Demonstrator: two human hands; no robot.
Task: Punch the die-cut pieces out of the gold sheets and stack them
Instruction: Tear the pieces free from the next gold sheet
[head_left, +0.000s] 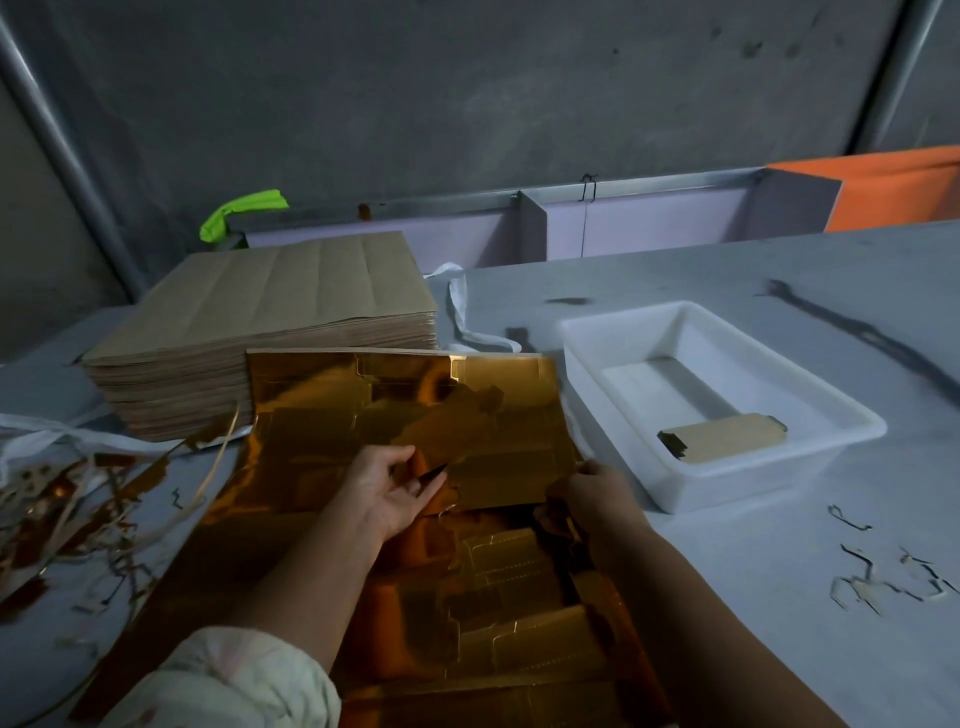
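Gold sheet (322, 415), long axis near-to-far

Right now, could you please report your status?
Left hand pinching gold sheet. Right hand gripping its right edge. One piece in white tray. Nothing blocking.

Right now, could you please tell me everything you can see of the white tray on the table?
The white tray is a shallow rectangular tub, plastic by its look, with a rounded rim and sloping walls. It sits upright on the grey table, to the right of the gold sheet, turned at an angle. Inside, one punched piece lies flat at the near end, brown side up.
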